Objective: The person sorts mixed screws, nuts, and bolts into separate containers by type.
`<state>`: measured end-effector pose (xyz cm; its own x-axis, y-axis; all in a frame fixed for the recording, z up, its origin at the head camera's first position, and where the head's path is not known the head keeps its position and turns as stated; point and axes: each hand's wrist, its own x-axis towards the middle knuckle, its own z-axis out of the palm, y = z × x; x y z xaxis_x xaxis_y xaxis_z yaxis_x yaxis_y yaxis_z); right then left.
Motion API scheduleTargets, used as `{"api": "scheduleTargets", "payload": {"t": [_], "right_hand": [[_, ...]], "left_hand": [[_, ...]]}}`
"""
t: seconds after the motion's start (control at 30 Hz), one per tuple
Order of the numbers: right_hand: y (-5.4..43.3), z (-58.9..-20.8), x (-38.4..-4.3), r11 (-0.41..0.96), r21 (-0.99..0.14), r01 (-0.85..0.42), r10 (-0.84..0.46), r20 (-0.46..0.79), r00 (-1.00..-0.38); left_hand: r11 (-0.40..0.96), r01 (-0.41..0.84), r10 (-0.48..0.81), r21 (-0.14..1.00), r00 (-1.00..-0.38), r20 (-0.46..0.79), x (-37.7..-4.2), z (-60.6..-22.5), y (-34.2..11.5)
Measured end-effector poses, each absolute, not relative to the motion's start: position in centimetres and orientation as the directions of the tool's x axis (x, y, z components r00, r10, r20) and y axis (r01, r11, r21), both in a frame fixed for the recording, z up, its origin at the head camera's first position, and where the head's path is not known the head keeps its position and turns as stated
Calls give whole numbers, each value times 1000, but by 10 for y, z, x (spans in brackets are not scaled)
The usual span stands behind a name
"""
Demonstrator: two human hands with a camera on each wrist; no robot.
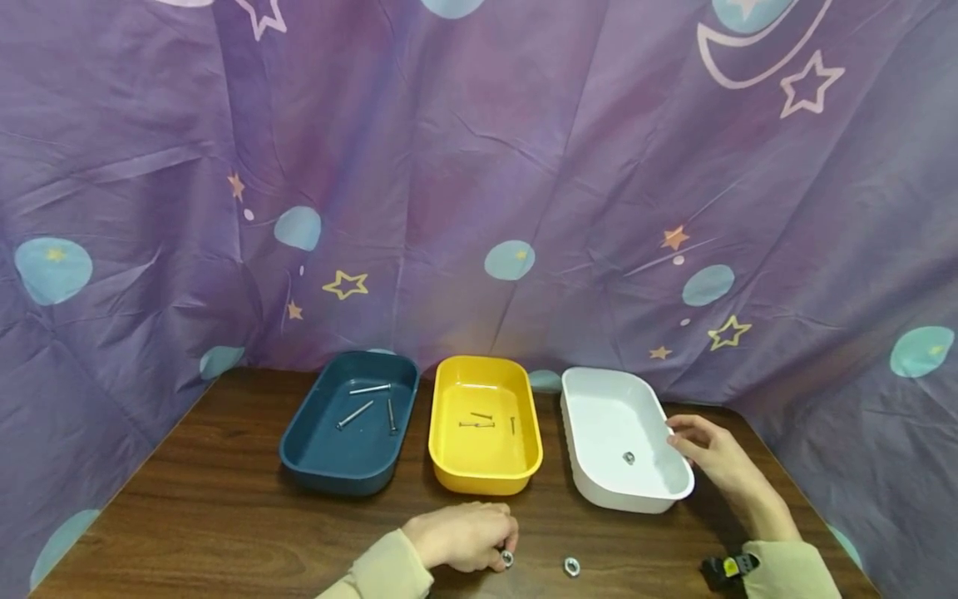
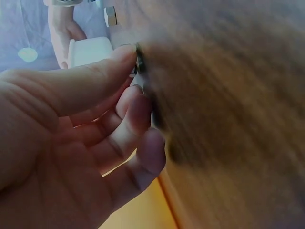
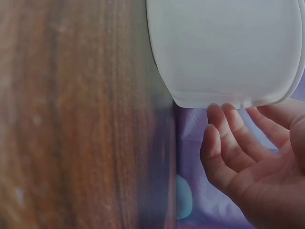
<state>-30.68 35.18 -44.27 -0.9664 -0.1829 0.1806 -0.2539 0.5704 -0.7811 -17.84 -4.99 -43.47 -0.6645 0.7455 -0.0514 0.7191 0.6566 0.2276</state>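
My left hand (image 1: 467,537) is low over the table's front part, thumb and fingertips pinching a hex nut (image 1: 507,558). In the left wrist view the fingers mostly cover that nut (image 2: 140,59), which is close to the wood. Another hex nut (image 1: 572,566) lies on the table to its right. On the right, my right hand (image 1: 711,457) holds the right side of a white tray (image 1: 609,497), thumb at the rim and fingertips against the outer wall (image 3: 228,101). Inside that tray sits a nut (image 1: 629,457).
A yellow tray (image 1: 485,482) with several small screws stands in the middle. Left of it is a dark blue tray (image 1: 340,482) holding three longer bolts (image 1: 355,415). A patterned purple cloth (image 1: 449,166) hangs behind the brown table (image 1: 187,516).
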Motion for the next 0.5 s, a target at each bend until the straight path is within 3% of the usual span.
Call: {"api": "scheduleTargets", "payload": {"t": [0.2, 0.5], "right_hand": [[353, -442, -307, 547, -799, -251, -196, 169, -966], [354, -443, -306, 515, -810, -281, -209, 199, -957]], "left_hand": [[685, 689, 724, 237, -681, -110, -178, -431, -45], [672, 713, 740, 199, -659, -135, -179, -417, -29]]}}
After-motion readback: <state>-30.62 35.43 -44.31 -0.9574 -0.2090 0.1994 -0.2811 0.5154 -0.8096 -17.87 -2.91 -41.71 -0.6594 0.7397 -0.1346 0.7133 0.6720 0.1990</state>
